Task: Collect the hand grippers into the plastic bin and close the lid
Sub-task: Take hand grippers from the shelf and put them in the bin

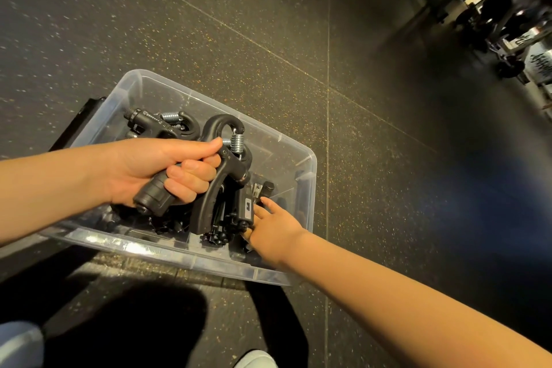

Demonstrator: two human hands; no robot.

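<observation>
1. Over the clear plastic bin (309, 176), the left hand (155, 170) clenches one handle of a matte black hand gripper (221, 185) with a steel coil spring (237, 143).
2. Inside that bin lie more black grippers (155, 124).
3. At the bin's near right side, the right hand (273, 228) touches one; whether its fingers clasp it is unclear.
4. Its small label (248, 205) is unreadable.

A dark rubber floor (388, 188), flecked with pale and orange specks, is divided into large tiles by thin pale seams (328, 69). A clear plastic bin (310, 164) is set directly on it, lid off. A black flat object (79, 122) is seen just beside the bin's left wall, partly hidden by it. Blurred gym equipment (507, 39) is stood well apart at the far right. A pale shoe (257, 360) toe is planted at the bottom edge
</observation>
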